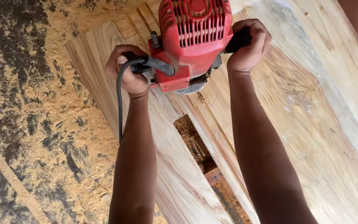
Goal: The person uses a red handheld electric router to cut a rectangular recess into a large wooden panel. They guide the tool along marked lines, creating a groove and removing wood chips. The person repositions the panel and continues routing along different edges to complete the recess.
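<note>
A red power router (pixel 191 41) with a ribbed top stands on pale wooden boards (pixel 303 108). My left hand (pixel 126 69) is shut on its left black handle, where a black power cord (pixel 119 103) leaves and hangs down along my forearm. My right hand (pixel 249 43) is shut on the right black handle. The tool's base sits over a narrow wooden strip (pixel 212 137) that runs beside a gap between the boards. The cutter under the base is hidden.
A long gap (pixel 199 153) between the boards shows dark frame parts and sawdust below. The floor (pixel 34 124) to the left is dark and covered with sawdust. A wide grained board fills the right side.
</note>
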